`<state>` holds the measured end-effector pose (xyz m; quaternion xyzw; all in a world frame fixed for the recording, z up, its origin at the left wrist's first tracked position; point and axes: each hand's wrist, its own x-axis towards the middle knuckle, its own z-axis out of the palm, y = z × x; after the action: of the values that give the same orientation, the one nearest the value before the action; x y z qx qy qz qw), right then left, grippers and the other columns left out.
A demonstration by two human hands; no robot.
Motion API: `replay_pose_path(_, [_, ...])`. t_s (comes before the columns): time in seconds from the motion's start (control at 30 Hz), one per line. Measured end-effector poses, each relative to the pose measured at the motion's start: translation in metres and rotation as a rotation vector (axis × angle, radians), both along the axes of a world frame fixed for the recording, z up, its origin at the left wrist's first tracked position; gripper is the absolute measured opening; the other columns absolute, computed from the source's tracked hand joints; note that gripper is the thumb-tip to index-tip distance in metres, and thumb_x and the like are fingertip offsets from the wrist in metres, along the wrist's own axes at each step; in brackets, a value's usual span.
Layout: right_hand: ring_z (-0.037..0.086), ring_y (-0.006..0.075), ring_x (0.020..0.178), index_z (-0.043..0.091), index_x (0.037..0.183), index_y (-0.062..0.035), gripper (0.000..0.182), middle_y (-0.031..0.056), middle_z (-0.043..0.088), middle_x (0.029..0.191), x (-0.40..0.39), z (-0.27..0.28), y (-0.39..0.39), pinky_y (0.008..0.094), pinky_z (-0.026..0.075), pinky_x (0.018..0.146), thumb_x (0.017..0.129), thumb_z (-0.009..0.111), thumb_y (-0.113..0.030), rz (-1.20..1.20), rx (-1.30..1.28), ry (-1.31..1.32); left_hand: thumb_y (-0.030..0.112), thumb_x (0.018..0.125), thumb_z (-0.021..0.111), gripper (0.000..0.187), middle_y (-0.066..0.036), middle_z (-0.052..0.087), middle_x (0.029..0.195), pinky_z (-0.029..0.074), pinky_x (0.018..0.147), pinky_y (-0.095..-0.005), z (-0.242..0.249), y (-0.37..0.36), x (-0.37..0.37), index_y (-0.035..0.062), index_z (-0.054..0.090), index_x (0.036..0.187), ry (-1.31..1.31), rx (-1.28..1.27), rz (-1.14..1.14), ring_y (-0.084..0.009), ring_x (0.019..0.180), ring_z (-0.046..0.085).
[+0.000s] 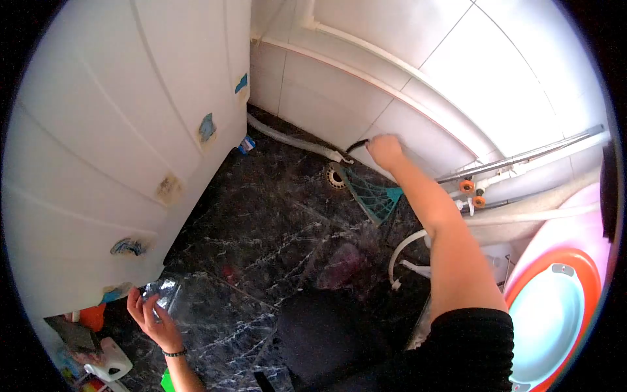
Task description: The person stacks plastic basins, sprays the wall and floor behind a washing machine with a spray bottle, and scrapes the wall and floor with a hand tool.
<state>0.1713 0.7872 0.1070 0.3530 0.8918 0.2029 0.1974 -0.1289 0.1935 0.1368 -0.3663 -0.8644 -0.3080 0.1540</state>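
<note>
My right hand (386,151) is closed at the foot of the tiled wall, around a thin dark piece (357,146) whose kind I cannot make out. Just left of it lies the end of a grey-white hose (294,140), beside a round floor drain (336,175). Below the hand, a teal fan-shaped piece with a net-like pattern (375,196) rests on the floor. My left hand (155,320), with a dark beaded bracelet, has its fingers curled on a clear, shiny plastic piece (163,293) by the lower corner of a large white appliance (124,150).
Pipes with orange-handled valves (466,187) run along the wall at right. A white hose (398,251) curves down to the dark marbled floor (261,228). Light blue (545,320) and orange basins (591,271) stand at far right. A white bottle (116,360) lies at lower left.
</note>
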Motion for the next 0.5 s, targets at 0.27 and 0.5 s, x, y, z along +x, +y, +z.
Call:
replay_pose_path(0.27, [0.065,0.0234,0.094,0.072,0.092,-0.0134,0.02,0.0076,0.069,0.098,-0.002,0.006,-0.005,0.0386,0.051,0.073,0.086,0.054,-0.02,0.039,-0.038,-0.247,-0.007,0.08,0.048,0.021,-0.018,0.044,0.13,0.04,0.095,-0.0446,-0.004,-0.001,0.011,0.0028,0.062,0.092,-0.157,0.065,0.039,-0.034,0.121,0.045])
replay_pose_path(0.5, [0.065,0.0261,0.089,0.071,0.091,-0.0118,0.02,0.0093,0.069,0.089,0.068,-0.028,0.006,0.0399,0.051,0.071,0.085,0.054,-0.021,0.053,0.048,-0.277,-0.009,0.079,0.048,0.023,-0.017,0.043,0.131,0.04,0.095,-0.0444,-0.01,0.014,0.019,0.004,0.062,0.092,-0.153,0.042,-0.019,-0.0347,0.123,0.043])
